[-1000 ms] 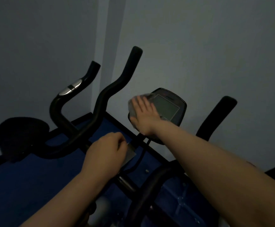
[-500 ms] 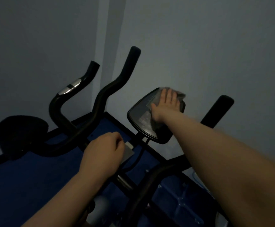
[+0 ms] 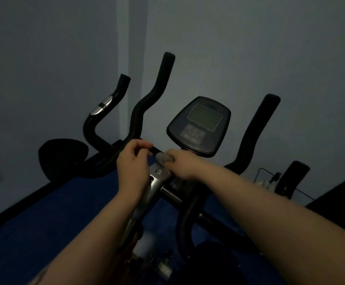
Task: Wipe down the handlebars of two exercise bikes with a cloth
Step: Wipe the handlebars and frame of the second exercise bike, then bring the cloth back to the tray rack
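Handlebars (image 3: 147,103) of the near bike rise dark either side of its console (image 3: 200,126), their lower bends lost in shadow. Right hand (image 3: 183,164) grips a bunched grey cloth (image 3: 163,157) over the stem; left hand (image 3: 133,161) hovers just beside, fingers curled, seemingly empty.

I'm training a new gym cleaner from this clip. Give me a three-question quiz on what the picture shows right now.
1. True or false: the cloth is lying flat on the console.
2. Which hand holds the cloth? A) left hand B) right hand C) neither
3. Fill in: the left hand is raised just in front of the ____ of the near bike, between its two black handlebars.

Key
1. False: nothing covers the console; the cloth is bunched in a hand below it.
2. B: the right hand grips it.
3. Silver stem.
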Demonstrator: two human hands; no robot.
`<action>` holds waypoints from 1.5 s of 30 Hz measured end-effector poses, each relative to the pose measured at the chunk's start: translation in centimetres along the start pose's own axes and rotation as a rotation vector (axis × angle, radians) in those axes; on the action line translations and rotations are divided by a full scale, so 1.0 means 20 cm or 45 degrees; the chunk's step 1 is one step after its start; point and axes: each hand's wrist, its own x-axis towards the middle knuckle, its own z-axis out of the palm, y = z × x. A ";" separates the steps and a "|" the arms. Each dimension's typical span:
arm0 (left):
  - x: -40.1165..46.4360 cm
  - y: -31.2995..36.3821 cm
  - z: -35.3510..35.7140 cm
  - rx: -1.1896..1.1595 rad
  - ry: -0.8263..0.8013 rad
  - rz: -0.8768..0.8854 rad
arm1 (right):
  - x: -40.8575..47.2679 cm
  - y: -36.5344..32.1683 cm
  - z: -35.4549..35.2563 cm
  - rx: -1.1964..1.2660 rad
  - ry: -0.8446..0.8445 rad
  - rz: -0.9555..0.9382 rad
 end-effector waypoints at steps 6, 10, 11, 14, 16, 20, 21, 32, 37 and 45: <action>-0.14 0.00 -0.04 0.121 -0.122 0.100 | -0.20 -0.09 0.07 -0.032 0.156 0.003; -0.27 0.02 -0.07 0.050 -0.080 0.093 | -0.36 -0.09 0.10 0.176 0.339 -0.108; -0.30 0.03 -0.07 0.046 -0.081 0.094 | -0.40 -0.08 0.10 0.228 0.380 -0.138; -0.39 0.10 -0.07 0.060 -0.070 0.154 | -0.51 -0.08 0.08 0.375 0.517 -0.207; -0.44 0.15 -0.06 0.074 -0.051 0.188 | -0.60 -0.06 0.05 0.453 0.605 -0.214; -0.60 0.26 0.00 0.090 -0.077 0.195 | -0.82 0.05 0.03 0.495 0.717 -0.205; -0.65 0.28 0.03 0.094 -0.100 0.179 | -0.89 0.09 0.02 0.488 0.742 -0.199; -1.46 0.28 0.59 0.313 -0.509 0.325 | -1.83 0.73 0.23 0.510 0.772 0.079; -1.82 0.05 0.79 0.497 -0.697 0.215 | -2.17 1.05 0.49 0.542 0.617 0.327; -1.97 -0.22 1.06 0.856 -0.978 0.053 | -2.23 1.42 0.75 0.637 0.415 0.637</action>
